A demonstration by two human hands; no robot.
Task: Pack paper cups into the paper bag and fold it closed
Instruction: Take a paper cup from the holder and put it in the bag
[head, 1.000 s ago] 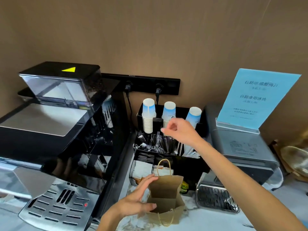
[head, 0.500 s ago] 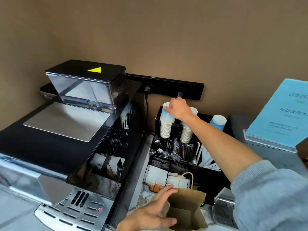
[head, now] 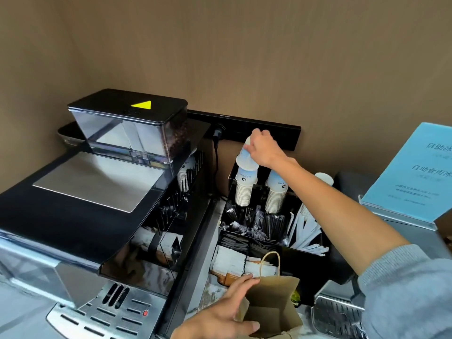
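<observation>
One cup up, bag held open
Right hand (head: 265, 150) pinches one paper cup (head: 245, 159) above three stacks; left hand (head: 228, 311) grips the single paper bag (head: 274, 304) by its rim.

A white marble-patterned countertop (head: 208, 293) carries a large black-and-steel coffee machine (head: 97, 216) on the left, a black compartmented plastic condiment organiser (head: 305, 260) beside it, an open brown paper bag (head: 274, 304) standing in front, and a grey metal appliance (head: 391, 231) with a steel drip grille (head: 335, 316) on the right.
</observation>
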